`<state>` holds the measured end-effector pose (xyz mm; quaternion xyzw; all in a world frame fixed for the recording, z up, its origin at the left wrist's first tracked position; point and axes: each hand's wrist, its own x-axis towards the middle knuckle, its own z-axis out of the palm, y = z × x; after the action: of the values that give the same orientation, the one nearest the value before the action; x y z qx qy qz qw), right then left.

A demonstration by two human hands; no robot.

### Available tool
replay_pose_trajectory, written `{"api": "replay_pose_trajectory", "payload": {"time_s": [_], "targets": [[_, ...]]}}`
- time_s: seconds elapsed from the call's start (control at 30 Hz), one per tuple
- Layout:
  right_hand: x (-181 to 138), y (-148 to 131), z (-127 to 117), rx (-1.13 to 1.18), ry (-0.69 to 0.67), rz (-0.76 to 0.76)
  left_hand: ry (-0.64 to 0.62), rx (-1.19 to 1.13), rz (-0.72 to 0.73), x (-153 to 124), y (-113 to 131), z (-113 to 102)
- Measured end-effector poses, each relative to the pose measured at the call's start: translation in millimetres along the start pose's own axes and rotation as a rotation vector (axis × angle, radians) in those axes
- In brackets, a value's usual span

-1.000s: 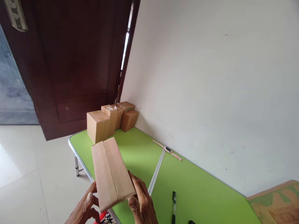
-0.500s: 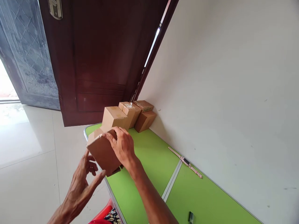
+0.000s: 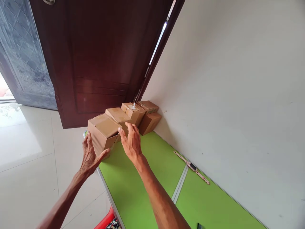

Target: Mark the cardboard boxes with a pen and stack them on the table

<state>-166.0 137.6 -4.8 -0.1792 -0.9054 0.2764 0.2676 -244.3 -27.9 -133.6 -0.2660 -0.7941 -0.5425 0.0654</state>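
Observation:
A brown cardboard box [image 3: 101, 130] stands at the far left end of the green table [image 3: 143, 171], nearest me in a row of boxes. My left hand [image 3: 91, 157] has its fingers spread, with the fingertips against the box's left side and the thumb by its lower front edge. My right hand [image 3: 131, 141] is open by the box's right corner, thumb and fingers apart; whether it touches the cardboard I cannot tell. Right behind stands a second cardboard box [image 3: 118, 114]. The lower part of the near box is partly hidden by my left hand.
Further back are a box with a white label [image 3: 133, 109] and two stacked boxes [image 3: 150, 122] by the wall [image 3: 226, 95]. A pink-strapped band [image 3: 192, 166] lies along the wall edge. A dark red door [image 3: 95, 63] stands behind the table, and a red seat [image 3: 105, 221] is below.
The tilted box in my right hand has been set down level at the near end of the row. My right hand has let go, and both hands have moved slightly up in view.

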Motion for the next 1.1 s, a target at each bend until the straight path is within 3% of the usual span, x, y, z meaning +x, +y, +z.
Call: {"api": "replay_pose_trajectory", "payload": {"time_s": [0.13, 0.27, 0.4, 0.43, 0.5, 0.53, 0.57, 0.63, 0.7, 0.77, 0.8, 0.93, 1.1], "targets": [[-48, 34, 17, 0.113, -0.065, 0.111, -0.039, 0.036, -0.052, 8, -31, 7], [-107, 57, 20, 0.247, -0.128, 0.167, -0.09, 0.025, -0.07, 28, -45, -5], [-179, 70, -12, 0.325, -0.058, 0.255, -0.133, 0.147, 0.036, 21, -29, -21], [-199, 73, -25, 0.331, -0.018, 0.286, -0.086, 0.197, 0.095, 11, -22, -20], [-238, 79, -53, 0.325, 0.092, 0.368, 0.134, 0.216, 0.215, -17, -4, -10], [-258, 84, -68, 0.314, 0.163, 0.421, 0.156, 0.18, 0.334, -34, 7, 1], [-278, 91, -85, 0.298, 0.245, 0.481, 0.099, 0.124, 0.446, -51, 21, 15], [-321, 112, -120, 0.25, 0.436, 0.614, -0.16, -0.019, 0.552, -89, 56, 54], [-366, 139, -157, 0.178, 0.647, 0.743, -0.555, -0.159, 0.555, -127, 102, 101], [-411, 169, -191, 0.087, 0.848, 0.851, -1.062, -0.316, 0.574, -161, 153, 153], [-432, 183, -206, 0.043, 0.932, 0.897, -1.206, -0.349, 0.63, -177, 179, 179], [-494, 234, -256, -0.054, 1.155, 1.001, -1.516, -0.347, 0.755, -227, 274, 280], [-518, 296, -323, -0.081, 1.397, 1.016, -1.656, -0.262, 0.67, -278, 372, 389]]}}
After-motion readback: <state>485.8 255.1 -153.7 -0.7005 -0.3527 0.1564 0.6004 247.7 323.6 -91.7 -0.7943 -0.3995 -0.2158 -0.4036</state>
